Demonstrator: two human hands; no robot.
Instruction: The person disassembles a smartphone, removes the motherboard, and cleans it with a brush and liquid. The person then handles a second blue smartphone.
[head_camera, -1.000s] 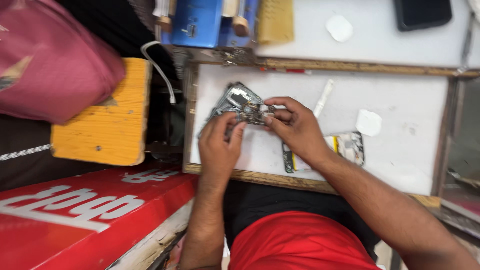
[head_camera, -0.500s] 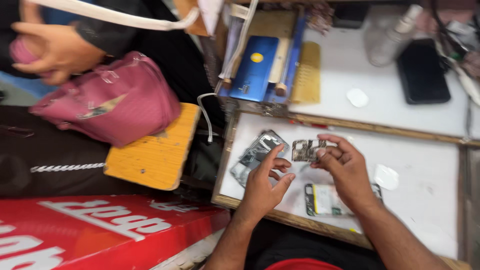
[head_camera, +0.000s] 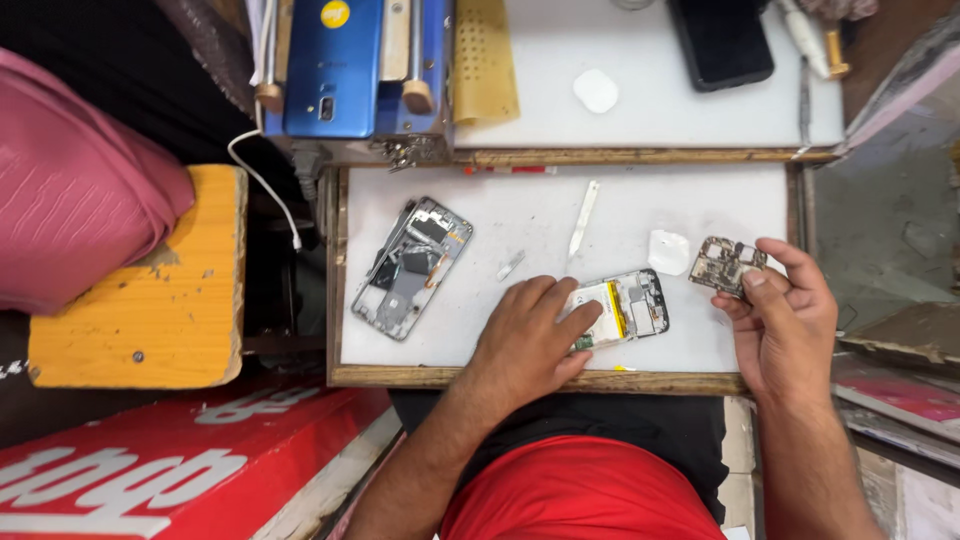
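Note:
My left hand lies flat on an opened phone body with a yellow-edged battery near the front of the white wooden-framed tray. My right hand holds a small circuit board between thumb and fingers over the tray's right side. A grey phone back frame lies loose at the tray's left, touched by neither hand.
A white pry tool, a small metal part and a round white pad lie on the tray. Behind are a blue phone in a holder, a black phone, a yellow perforated sheet. An orange block and pink bag sit left.
The grey frame now lies on the tray at the left. My left hand has come down onto the phone body with the battery. My right hand moved right with the circuit board.

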